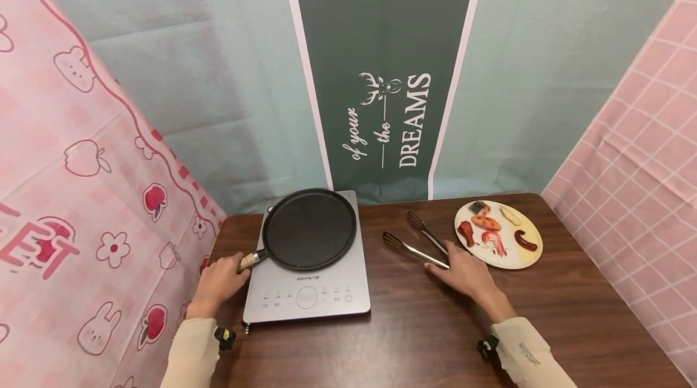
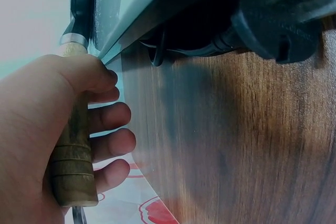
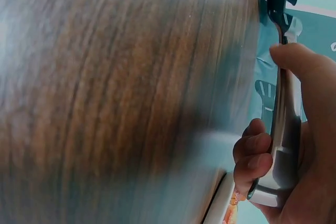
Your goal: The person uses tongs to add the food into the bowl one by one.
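Note:
My left hand (image 1: 220, 279) grips the wooden handle (image 2: 73, 166) of a flat black frying pan (image 1: 309, 229). The pan rests over the back part of a silver induction cooktop (image 1: 305, 309). Over to the right, my right hand (image 1: 468, 273) holds a pair of metal tongs (image 1: 418, 252), their two slotted heads spread apart and pointing toward the back left. In the right wrist view the fingers (image 3: 254, 163) curl round the tongs' arms, with the thumb along one of them. The pan's handle lies across the left palm in the left wrist view.
A round plate (image 1: 509, 261) with several food pieces, among them a drumstick (image 1: 466, 233), a shrimp (image 1: 494, 241) and a curved brown sausage (image 1: 525, 241), stands just beyond the right hand. Curtains (image 1: 245, 73) hang behind and beside the brown wooden table (image 1: 414, 339).

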Motion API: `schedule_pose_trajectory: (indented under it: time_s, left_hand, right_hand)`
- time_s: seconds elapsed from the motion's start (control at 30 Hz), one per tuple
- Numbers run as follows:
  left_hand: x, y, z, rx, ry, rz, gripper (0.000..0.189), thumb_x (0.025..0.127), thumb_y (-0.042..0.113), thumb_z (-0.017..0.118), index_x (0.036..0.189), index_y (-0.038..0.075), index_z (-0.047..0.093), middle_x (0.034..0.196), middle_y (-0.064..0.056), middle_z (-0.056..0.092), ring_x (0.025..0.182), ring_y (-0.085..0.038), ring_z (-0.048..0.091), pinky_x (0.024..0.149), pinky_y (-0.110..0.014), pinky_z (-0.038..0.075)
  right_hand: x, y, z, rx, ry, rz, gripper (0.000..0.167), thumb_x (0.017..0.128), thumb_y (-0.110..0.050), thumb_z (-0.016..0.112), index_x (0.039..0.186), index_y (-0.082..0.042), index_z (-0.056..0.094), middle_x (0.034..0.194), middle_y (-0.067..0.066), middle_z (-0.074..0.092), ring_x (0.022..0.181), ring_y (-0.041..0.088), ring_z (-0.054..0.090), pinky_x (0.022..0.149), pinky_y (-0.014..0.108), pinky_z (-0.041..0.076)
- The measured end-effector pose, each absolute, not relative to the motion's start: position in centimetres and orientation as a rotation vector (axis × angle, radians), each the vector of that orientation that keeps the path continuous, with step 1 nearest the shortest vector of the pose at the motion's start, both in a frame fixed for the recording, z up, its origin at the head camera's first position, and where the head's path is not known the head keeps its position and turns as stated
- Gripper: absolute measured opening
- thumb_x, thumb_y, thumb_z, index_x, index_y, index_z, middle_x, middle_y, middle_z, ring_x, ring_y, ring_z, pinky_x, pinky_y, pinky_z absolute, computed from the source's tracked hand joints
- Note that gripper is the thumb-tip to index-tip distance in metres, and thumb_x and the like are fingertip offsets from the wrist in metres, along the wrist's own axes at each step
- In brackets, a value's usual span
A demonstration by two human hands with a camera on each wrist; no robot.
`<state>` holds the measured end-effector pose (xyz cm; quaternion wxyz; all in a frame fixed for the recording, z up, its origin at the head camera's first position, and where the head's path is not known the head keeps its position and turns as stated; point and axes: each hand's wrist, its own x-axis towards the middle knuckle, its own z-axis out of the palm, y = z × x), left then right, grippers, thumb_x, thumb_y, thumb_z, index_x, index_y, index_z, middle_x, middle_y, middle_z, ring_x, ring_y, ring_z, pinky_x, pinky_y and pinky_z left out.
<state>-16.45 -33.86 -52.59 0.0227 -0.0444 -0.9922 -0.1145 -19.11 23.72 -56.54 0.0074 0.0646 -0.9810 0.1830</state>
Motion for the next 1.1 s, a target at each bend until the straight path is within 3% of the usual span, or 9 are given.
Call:
schedule_pose_trajectory:
  time_s: [0.13, 0.33, 0.57, 0.67, 0.93, 1.1]
  left_hand:
    - [-16.6, -33.9, -52.7, -0.136, -3.074, -0.346, 0.016, 0.093, 0.020, 0.072, 0.092, 0.008, 0.062, 0.073, -0.007, 0.062, 0.059, -0.026, 0.054, 0.056, -0.048, 0.043]
    - [-16.6, -33.8, -52.7, -0.134, -3.079, -0.347, 0.016, 0.094, 0.020, 0.072, 0.093, 0.007, 0.062, 0.074, -0.007, 0.062, 0.060, -0.025, 0.053, 0.057, -0.048, 0.043]
    - [-16.6, -33.7, -52.7, -0.123, -3.087, -0.342, 0.016, 0.094, 0.020, 0.072, 0.094, 0.006, 0.063, 0.074, -0.007, 0.061, 0.060, -0.024, 0.052, 0.057, -0.047, 0.043]
    - [-16.6, -33.7, -52.7, -0.113, -3.092, -0.338, 0.016, 0.094, 0.019, 0.072, 0.096, 0.006, 0.064, 0.075, -0.008, 0.062, 0.060, -0.024, 0.053, 0.057, -0.048, 0.044]
    - [-16.8, -33.6, -52.8, -0.115, -3.087, -0.314, 0.017, 0.092, 0.019, 0.073, 0.094, 0.006, 0.063, 0.078, -0.016, 0.069, 0.064, -0.036, 0.066, 0.057, -0.054, 0.047]
    - [-16.9, -33.6, -52.8, -0.130, -3.073, -0.310, 0.016, 0.092, 0.019, 0.073, 0.094, 0.006, 0.063, 0.077, -0.014, 0.067, 0.062, -0.035, 0.064, 0.057, -0.054, 0.046]
  right_hand:
    - [-19.1, 24.1, -56.4, 0.185, -3.049, 0.561, 0.093, 0.088, -0.075, 0.070, 0.141, 0.000, 0.057, 0.115, 0.025, 0.074, 0.092, 0.043, 0.074, 0.074, 0.059, 0.055]
    - [-19.2, 24.7, -55.9, 0.164, -3.031, 0.514, 0.092, 0.087, -0.075, 0.071, 0.138, -0.001, 0.058, 0.106, 0.024, 0.075, 0.081, 0.043, 0.074, 0.062, 0.057, 0.053]
    - [-19.3, 25.5, -55.0, 0.187, -3.019, 0.486, 0.075, 0.085, -0.069, 0.075, 0.113, -0.001, 0.063, 0.076, 0.007, 0.063, 0.065, 0.030, 0.064, 0.056, 0.052, 0.049]
    - [-19.2, 26.0, -54.6, 0.185, -3.024, 0.474, 0.072, 0.086, -0.068, 0.076, 0.107, -0.001, 0.061, 0.071, 0.005, 0.058, 0.062, 0.028, 0.061, 0.055, 0.049, 0.047]
    - [-19.0, 27.0, -53.7, 0.166, -3.026, 0.457, 0.075, 0.086, -0.068, 0.076, 0.113, 0.000, 0.061, 0.072, 0.005, 0.058, 0.064, 0.027, 0.058, 0.056, 0.050, 0.047]
    - [-18.9, 27.8, -53.2, 0.147, -3.039, 0.423, 0.079, 0.085, -0.071, 0.074, 0.114, 0.001, 0.061, 0.076, 0.008, 0.059, 0.069, 0.032, 0.063, 0.058, 0.056, 0.050]
